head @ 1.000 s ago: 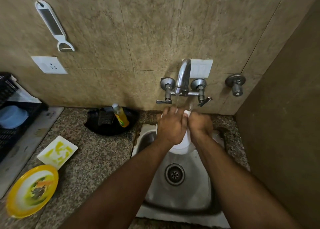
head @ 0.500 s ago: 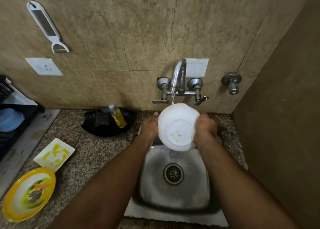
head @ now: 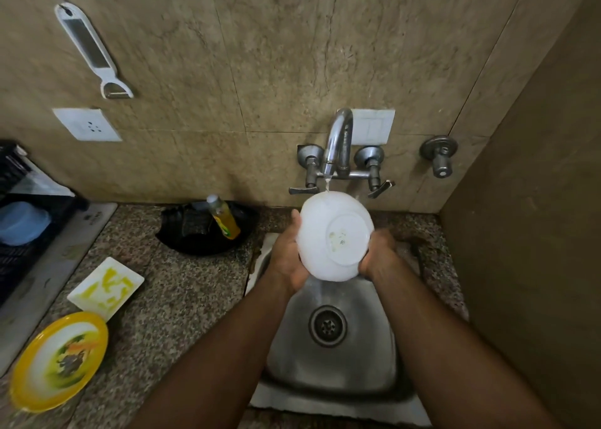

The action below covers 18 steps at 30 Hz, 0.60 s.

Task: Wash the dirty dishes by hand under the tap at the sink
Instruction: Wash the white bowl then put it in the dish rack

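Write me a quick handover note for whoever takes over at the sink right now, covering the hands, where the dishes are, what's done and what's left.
Left hand and right hand: both grip the round white bowl by its sides, its base facing the camera, over the steel sink.
Water from the chrome tap is running onto the bowl's upper edge.
Done: nothing is shown as finished; the bowl's base has smears on it.
Left: finish rinsing the bowl, then wash the square white dish with yellow smears and the round yellow-rimmed plate with food residue, both on the granite counter to the left.
The yellow liquid soap bottle lies behind them.
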Available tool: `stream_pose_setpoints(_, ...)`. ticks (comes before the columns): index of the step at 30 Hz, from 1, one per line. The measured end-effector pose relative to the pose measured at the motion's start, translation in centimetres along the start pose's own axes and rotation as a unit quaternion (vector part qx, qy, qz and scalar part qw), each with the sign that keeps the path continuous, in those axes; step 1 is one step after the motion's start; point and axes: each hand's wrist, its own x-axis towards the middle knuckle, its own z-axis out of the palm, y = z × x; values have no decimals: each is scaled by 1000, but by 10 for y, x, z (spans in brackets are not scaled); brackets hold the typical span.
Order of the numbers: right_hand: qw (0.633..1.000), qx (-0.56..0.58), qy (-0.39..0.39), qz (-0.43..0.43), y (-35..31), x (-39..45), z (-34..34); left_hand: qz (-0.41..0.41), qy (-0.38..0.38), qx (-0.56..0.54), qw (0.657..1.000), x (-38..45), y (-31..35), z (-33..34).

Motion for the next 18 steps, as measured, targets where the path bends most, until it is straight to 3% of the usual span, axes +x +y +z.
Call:
stream_pose_setpoints(2,999,-36,4,-12,5,2,-2,-9,-13,9,1000,0,0,2)
stream_pose_setpoints(4,987,-136,10,-87,6,1,0,-5,1,22,1000,-2,1,6)
stream_pose_setpoints(6,943,-259,44,-202,4,-3,8,10,27,30,999,0,2,8)
stream_pose_setpoints(9,877,-348,84,-320,1,-19,23,25,78,52,995,3,3,15)
stream_pose_setpoints(13,749,-499,38,-435,4,-37,34,34,116,75,990,14,2,20)
stream_pose_setpoints(16,612,-609,-34,-503,21,-53,33,35,107,12,994,14,3,18)
stream_pose_setpoints(18,554,-619,-90,-549,35,-58,25,39,110,-11,993,9,5,21)
